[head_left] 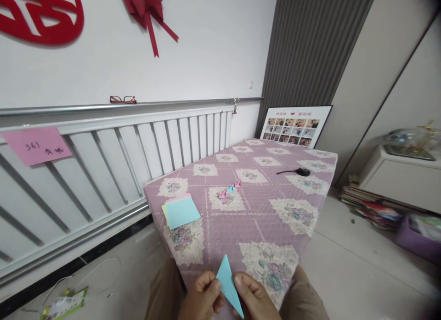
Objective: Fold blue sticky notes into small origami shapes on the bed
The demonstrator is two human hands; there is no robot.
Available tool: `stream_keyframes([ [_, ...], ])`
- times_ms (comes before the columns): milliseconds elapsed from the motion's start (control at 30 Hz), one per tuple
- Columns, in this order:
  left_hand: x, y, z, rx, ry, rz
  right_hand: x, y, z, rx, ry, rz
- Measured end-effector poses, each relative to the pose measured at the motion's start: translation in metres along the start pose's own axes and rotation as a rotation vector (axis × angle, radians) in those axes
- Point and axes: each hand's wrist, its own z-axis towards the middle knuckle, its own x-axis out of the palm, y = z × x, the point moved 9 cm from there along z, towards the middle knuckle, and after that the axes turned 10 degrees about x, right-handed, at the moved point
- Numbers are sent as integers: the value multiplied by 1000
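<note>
A light-blue sheet of paper [227, 283], folded into a narrow triangle, is held up over the near edge of the table. My left hand [203, 294] pinches its left corner between thumb and fingers. On the other side, my right hand [254, 294] grips the long edge, thumb on top. Farther up the tablecloth stand several small folded paper pieces [230, 188], pink and blue, in a short row. To the left lies a stack of square paper sheets [183, 212], blue on top with pink and yellow edges showing.
The table wears a purple floral cloth [220, 237]. A black round object with a strap [302, 171] lies at its far right. A white radiator [155, 148] runs along the left, glasses [123, 99] on the pipe above. A photo board [295, 125] leans at the far end.
</note>
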Motion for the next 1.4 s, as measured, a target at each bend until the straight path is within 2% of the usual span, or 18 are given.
stream_keyframes([
  [100, 14, -4, -5, -14, 49, -177, 15, 3, -5, 13, 136, 132],
  [200, 22, -8, -10, -58, 85, -274, 25, 7, -9, 7, 200, 204],
  [400, 27, -18, -23, -136, 86, -335, 30, 2, -14, 62, 234, 265],
  [533, 31, -26, -24, -105, 118, -323, 31, 6, -19, 49, 218, 258],
  [633, 28, -27, -21, -63, 137, -279, 25, 12, -18, 3, 148, 134],
  [767, 21, -26, -16, -23, 139, -175, 0, 15, -16, -84, -55, -60],
  [833, 20, -25, -17, -29, 153, -164, -6, 17, -18, -123, -92, -142],
  [1067, 27, -27, -21, -67, 155, -190, 1, 36, -34, -205, -86, -448],
  [1200, 28, -27, -22, -81, 130, -220, 11, 56, -43, -337, -61, -712],
  [1300, 25, -20, -24, -144, 93, -258, 21, 66, -50, -440, -1, -918],
  [1400, 24, -14, -28, -215, 68, -317, 28, 69, -53, -435, 92, -1020],
])
